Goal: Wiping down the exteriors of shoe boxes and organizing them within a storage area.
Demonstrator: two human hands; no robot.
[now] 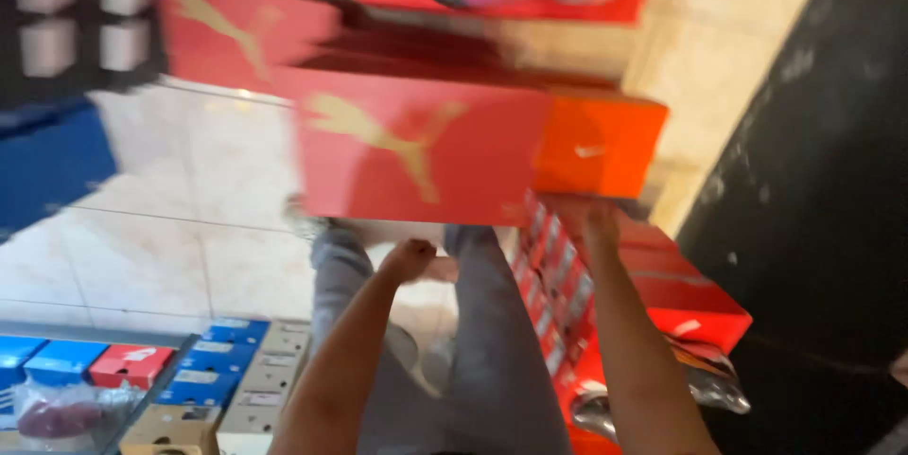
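Lifting step: left hand [409, 259] clenched under red shoebox [416, 145] at centre frame, right hand [600, 224] grip hidden beneath orange shoebox [598, 146]; next needs steady support.

Held up at centre: long red box [416, 148] with a gold emblem, an orange box [598, 145] touching its right end. Behind, upper left, another red box [241, 34], blurred. Below right, a stack of red boxes [662, 294] with white end labels [549, 299]. Bottom left, shelved boxes [203, 379] in blue, red, white and tan, each with a pale label.
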